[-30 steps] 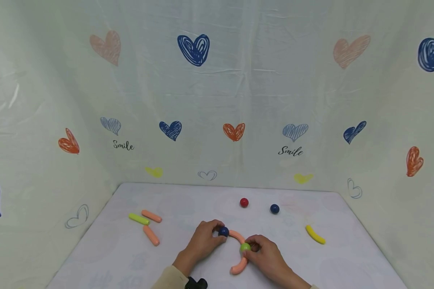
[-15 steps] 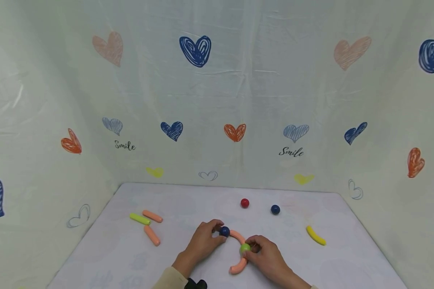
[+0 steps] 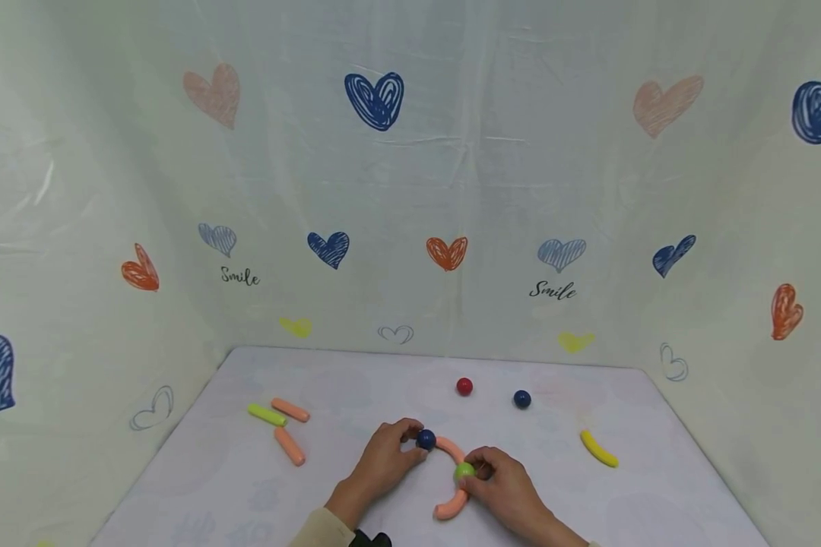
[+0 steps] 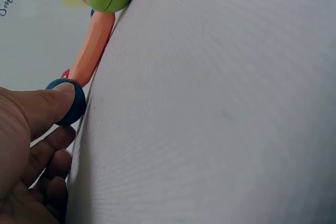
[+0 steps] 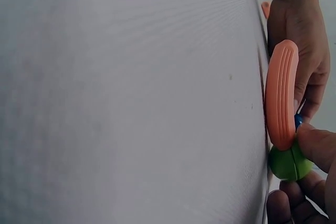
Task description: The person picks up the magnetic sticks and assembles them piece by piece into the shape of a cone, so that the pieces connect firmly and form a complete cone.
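Where a near orange arc (image 3: 453,504) meets the green ball (image 3: 464,471), the right hand (image 3: 508,486) pinches that ball, thumb and fingers closed against it. Beyond the green ball, a second orange arc (image 3: 451,448) runs to a blue ball (image 3: 426,439), which the left hand (image 3: 386,456) pinches likewise. Four parts seem linked (how firmly, I cannot tell). Unjoined lie a yellow arc (image 3: 598,448) right of the green ball, two orange sticks (image 3: 290,447) and a lime stick (image 3: 267,415) to its left, and, past it, a navy ball (image 3: 522,399) and a red ball (image 3: 464,387).
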`<state>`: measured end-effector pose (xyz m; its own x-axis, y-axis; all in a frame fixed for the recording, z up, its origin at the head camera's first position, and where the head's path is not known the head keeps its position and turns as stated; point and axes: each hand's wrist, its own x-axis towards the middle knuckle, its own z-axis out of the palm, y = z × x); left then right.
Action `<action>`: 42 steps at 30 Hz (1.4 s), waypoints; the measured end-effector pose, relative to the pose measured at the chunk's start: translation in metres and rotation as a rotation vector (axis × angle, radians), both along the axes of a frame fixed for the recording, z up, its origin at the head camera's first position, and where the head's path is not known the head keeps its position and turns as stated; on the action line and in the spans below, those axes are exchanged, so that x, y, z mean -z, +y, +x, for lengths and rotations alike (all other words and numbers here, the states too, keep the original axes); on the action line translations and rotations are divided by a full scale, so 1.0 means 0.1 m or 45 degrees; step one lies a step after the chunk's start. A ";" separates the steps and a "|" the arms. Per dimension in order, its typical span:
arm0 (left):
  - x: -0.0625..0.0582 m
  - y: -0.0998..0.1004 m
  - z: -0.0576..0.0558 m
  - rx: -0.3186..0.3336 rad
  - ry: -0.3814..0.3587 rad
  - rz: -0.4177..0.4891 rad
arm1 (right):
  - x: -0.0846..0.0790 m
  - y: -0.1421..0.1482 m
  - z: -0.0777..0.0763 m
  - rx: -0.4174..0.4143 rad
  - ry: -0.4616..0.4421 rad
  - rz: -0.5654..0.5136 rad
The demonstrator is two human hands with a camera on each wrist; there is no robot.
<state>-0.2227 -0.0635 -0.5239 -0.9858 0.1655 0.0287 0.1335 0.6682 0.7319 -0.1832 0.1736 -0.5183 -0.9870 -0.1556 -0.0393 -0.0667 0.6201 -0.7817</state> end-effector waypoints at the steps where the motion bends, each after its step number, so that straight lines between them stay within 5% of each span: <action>1: 0.00 0.00 0.00 0.001 -0.002 -0.004 | 0.00 0.00 0.00 0.003 -0.001 0.001; 9: -0.01 0.00 0.03 -0.001 0.046 -0.010 | -0.02 -0.02 0.00 0.027 -0.015 0.016; 14: -0.08 0.00 0.21 -0.044 0.113 -0.014 | -0.02 -0.03 0.00 0.018 0.006 0.025; 20: -0.19 0.06 0.54 0.183 -0.107 0.098 | -0.03 -0.01 0.01 -0.022 0.068 0.024; 23: -0.17 0.08 0.64 0.265 -0.115 0.098 | -0.02 -0.01 0.01 -0.026 0.075 0.024; 38: -0.09 -0.04 0.61 0.336 -0.118 0.044 | -0.03 -0.02 0.03 -0.006 0.007 0.051; 42: -0.08 -0.12 0.61 0.292 -0.095 0.028 | -0.01 -0.03 0.06 -0.056 -0.004 0.064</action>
<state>-0.1614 -0.0759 -0.5164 -0.9220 0.3853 -0.0371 0.2247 0.6107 0.7593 -0.1772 0.1703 -0.5175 -0.9791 -0.1966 -0.0513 -0.0923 0.6554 -0.7497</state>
